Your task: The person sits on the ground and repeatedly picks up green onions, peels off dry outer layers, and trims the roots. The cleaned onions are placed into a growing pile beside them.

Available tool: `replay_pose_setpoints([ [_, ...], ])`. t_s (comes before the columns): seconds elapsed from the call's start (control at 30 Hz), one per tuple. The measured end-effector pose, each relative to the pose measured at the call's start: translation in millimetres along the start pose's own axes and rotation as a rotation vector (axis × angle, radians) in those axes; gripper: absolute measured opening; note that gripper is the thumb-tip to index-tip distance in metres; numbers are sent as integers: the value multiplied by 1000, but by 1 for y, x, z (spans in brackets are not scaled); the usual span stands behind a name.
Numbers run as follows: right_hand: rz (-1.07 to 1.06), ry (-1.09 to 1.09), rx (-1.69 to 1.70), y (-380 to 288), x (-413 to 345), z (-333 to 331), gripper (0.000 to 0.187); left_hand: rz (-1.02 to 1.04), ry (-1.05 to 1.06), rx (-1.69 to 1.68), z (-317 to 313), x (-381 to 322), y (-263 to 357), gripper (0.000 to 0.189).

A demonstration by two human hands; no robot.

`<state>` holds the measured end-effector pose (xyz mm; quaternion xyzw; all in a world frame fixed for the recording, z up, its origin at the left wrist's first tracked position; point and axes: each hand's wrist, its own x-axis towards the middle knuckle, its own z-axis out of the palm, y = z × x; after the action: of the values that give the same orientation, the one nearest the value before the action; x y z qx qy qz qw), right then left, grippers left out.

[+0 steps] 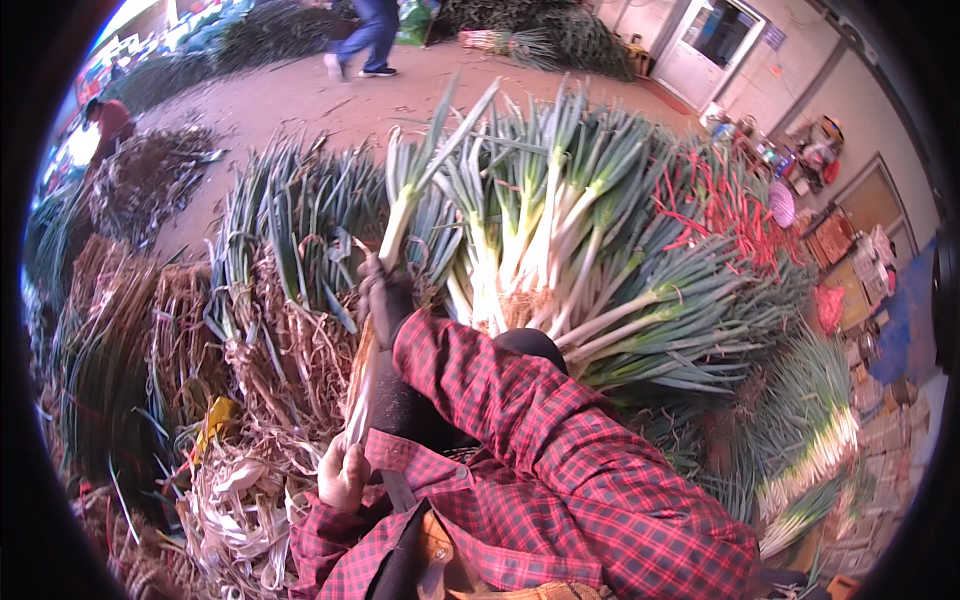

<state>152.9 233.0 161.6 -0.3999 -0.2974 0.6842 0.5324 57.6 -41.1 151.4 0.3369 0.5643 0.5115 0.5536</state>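
My right hand (388, 296), in a dark glove, is closed around a large green onion (399, 217) with its green leaves pointing away from me. Below it, my left hand (343, 474) pinches the lower end of a pale, yellowish papery sheath (361, 382). That sheath runs up to the right hand; whether it is still joined to the onion is hidden by the glove. To the right of the right hand lies a heap of white-stemmed green onions (551, 225). Untrimmed onions with dry brown leaves (277, 360) lie to the left.
A pile of stripped dry skins (240, 502) lies beside my left hand. Red ties (720, 195) drape over onions at the right, near a bundled stack (814, 457). A walking person's legs (369, 34) and another bent person (112, 124) appear farther off. A door (705, 52) stands behind.
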Motion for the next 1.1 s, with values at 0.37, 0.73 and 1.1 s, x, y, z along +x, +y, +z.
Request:
replay_pose_setpoints([
  [0.37, -215, 90, -330, -170, 232, -174, 15, -235, 880, 1298, -259, -54, 2, 57],
  [0.73, -219, 245, -2053, -102, 216, -353, 64, -161, 577, 640, -227, 150, -122, 50],
  [1.1, -395, 55, -1406, -123, 159, -312, 41, 31, 824, -149, -165, 226, -167, 27],
])
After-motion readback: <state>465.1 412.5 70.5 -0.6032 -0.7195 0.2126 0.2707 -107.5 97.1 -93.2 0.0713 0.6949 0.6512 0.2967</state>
